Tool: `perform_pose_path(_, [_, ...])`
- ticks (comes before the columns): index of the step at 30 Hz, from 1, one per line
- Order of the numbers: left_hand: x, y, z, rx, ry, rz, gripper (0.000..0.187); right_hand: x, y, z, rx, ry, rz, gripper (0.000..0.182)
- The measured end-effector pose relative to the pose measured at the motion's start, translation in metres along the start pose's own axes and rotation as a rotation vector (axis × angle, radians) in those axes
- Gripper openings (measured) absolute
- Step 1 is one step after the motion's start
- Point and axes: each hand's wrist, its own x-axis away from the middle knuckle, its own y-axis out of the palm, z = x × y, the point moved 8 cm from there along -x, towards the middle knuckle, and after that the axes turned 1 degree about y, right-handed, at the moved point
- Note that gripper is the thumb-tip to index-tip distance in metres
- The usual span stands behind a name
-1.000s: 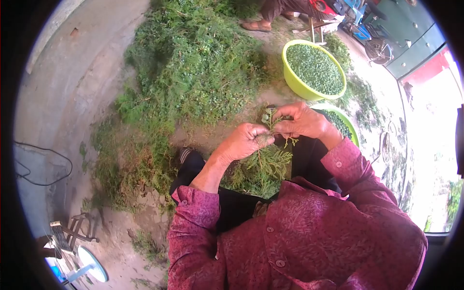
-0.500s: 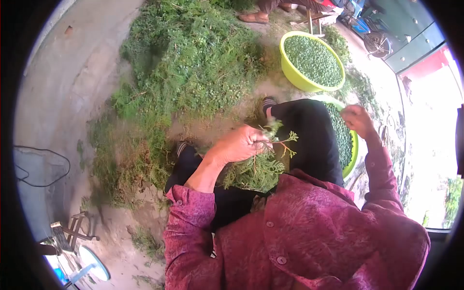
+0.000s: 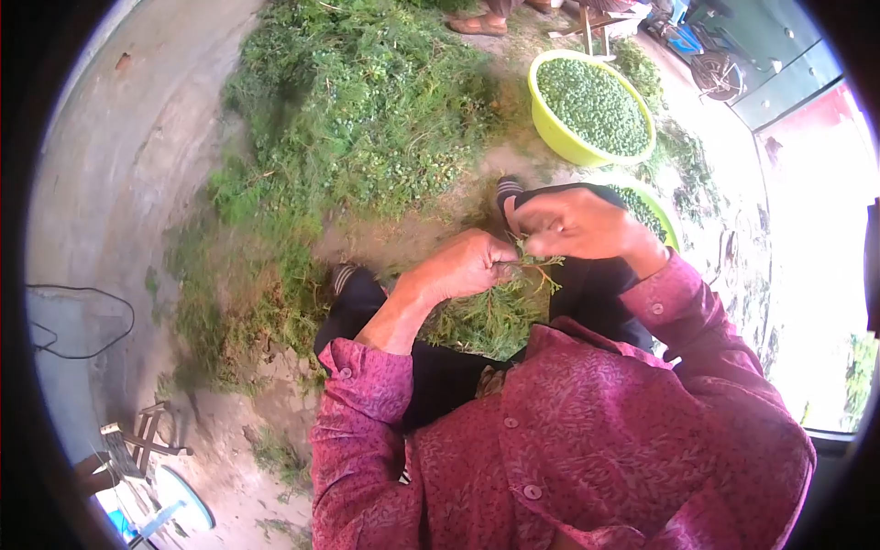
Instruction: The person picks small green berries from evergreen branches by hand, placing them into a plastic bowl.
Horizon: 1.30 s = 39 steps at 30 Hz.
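Observation:
My left hand (image 3: 463, 264) is closed, pinching a green conifer sprig (image 3: 543, 268) whose tip sticks out to the right above my lap. My right hand (image 3: 587, 225) is over that sprig, its bent fingers close to the left fingertips and smeared by motion. Below both hands, loose green sprigs (image 3: 486, 321) lie between my knees. Beyond my right knee, a yellow-green tub (image 3: 667, 220) of small green berry-like pieces is partly hidden by my right hand and leg.
A large heap of cut greenery (image 3: 367, 119) spreads over the floor ahead and left. A second yellow tub (image 3: 559, 137), full of green pieces, stands ahead right. Behind it are another person's shoe (image 3: 477, 25) and a bicycle wheel (image 3: 718, 75). A small folding stool (image 3: 151, 440) is at lower left.
My right hand has moved left from above the near tub to the sprig. My left hand keeps its pinch on the sprig, almost in place.

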Motion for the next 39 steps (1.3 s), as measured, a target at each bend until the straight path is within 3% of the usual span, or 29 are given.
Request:
perform_pose_path(2, [0.004,0.002,-0.007,0.038,-0.086,-0.031,0.005,-0.010,0.014,-0.011,0.067,-0.055,-0.081,0.041])
perform_pose_path(4, [0.006,0.001,-0.011,0.076,-0.169,-0.059,0.005,-0.016,0.030,-0.006,0.103,0.054,-0.271,0.040])
perform_pose_path(6, [0.008,0.001,-0.013,0.128,-0.224,-0.045,0.009,-0.015,0.031,-0.002,0.035,0.055,-0.220,0.034])
perform_pose_path(8, [0.007,0.000,-0.012,0.187,-0.233,-0.031,0.011,-0.013,0.024,0.009,-0.235,0.035,-0.062,0.023])
perform_pose_path(11, [0.006,-0.002,-0.010,0.227,-0.230,-0.021,0.013,-0.007,0.023,0.014,-0.337,0.144,-0.070,0.016])
perform_pose_path(14, [0.007,-0.002,-0.011,0.242,-0.280,-0.066,0.014,-0.005,0.021,0.025,-0.595,0.136,0.103,0.016])
perform_pose_path(16, [0.009,-0.003,-0.013,0.272,-0.339,-0.104,0.016,0.004,-0.002,0.051,-0.563,0.301,0.307,0.016])
perform_pose_path(17, [0.011,-0.005,-0.010,0.268,-0.330,-0.111,0.013,0.009,-0.004,0.080,-0.837,0.398,0.377,0.019])
perform_pose_path(20, [0.013,-0.003,-0.013,0.302,-0.318,-0.101,0.009,0.021,-0.001,0.105,-1.222,0.363,0.267,0.029])
perform_pose_path(21, [0.013,-0.003,-0.014,0.338,-0.310,-0.085,0.007,0.023,0.001,0.096,-1.220,0.364,0.269,0.029])
perform_pose_path(24, [0.012,-0.002,-0.015,0.316,-0.326,-0.078,0.007,0.019,0.029,0.049,-1.246,0.297,-0.044,0.037])
perform_pose_path(27, [0.011,-0.006,-0.009,0.282,-0.314,-0.097,0.009,0.008,0.037,0.031,-1.058,0.249,-0.055,0.044])
perform_pose_path(29, [0.013,-0.002,-0.018,0.288,-0.337,-0.106,0.010,0.004,0.046,0.033,-0.458,0.388,-0.158,0.044])
perform_pose_path(30, [0.014,-0.002,-0.020,0.295,-0.360,-0.111,0.011,0.002,0.045,0.031,-0.455,0.386,-0.157,0.044])
perform_pose_path(32, [0.014,-0.004,-0.017,0.270,-0.349,-0.109,0.011,0.001,0.049,0.026,-0.501,0.391,-0.226,0.022])
perform_pose_path(34, [0.014,-0.005,-0.016,0.250,-0.340,-0.112,0.010,0.002,0.044,0.022,-0.455,0.361,-0.235,0.020])
perform_pose_path(36, [0.013,-0.006,-0.008,0.267,-0.244,-0.101,0.009,0.007,0.020,0.025,-0.134,0.313,-0.124,0.025])
perform_pose_path(37, [0.014,-0.008,-0.004,0.268,-0.240,-0.102,0.009,0.012,0.012,0.032,-0.173,0.093,-0.111,0.020])
perform_pose_path(38, [0.016,-0.009,-0.001,0.308,-0.308,-0.123,0.009,0.025,0.015,0.079,-0.761,0.465,-0.033,0.018])
perform_pose_path(39, [0.018,-0.010,-0.002,0.348,-0.377,-0.141,0.009,0.033,0.009,0.077,-0.869,0.469,-0.040,0.018])
